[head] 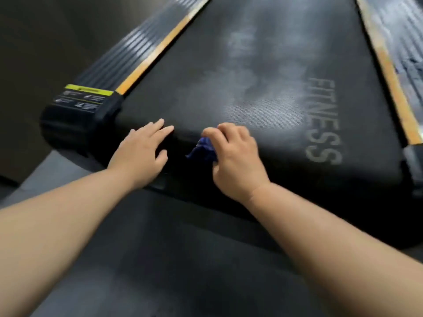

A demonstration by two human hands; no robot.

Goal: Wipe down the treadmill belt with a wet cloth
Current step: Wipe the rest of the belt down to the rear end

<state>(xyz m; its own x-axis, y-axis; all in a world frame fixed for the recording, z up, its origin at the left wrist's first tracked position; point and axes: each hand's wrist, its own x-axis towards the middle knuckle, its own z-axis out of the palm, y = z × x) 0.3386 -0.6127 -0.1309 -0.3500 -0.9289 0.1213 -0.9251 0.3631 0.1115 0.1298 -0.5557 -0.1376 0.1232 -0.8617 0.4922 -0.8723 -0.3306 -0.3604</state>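
The black treadmill belt (263, 72) runs away from me, with pale dusty smears in its middle and the grey word FITNESS printed near its right side. My right hand (235, 156) sits at the belt's rear edge with curled fingers gripping a bunched dark blue cloth (202, 148), which shows under the fingers and thumb. My left hand (142, 152) lies just left of it, fingers straight and flat on the rounded rear end of the belt, holding nothing.
Ribbed grey side rails with orange strips flank the belt on the left (146, 51) and on the right (389, 65). A black end cap with a yellow warning label (80, 104) sits at the rear left corner. Dark floor matting (183, 259) lies under my forearms.
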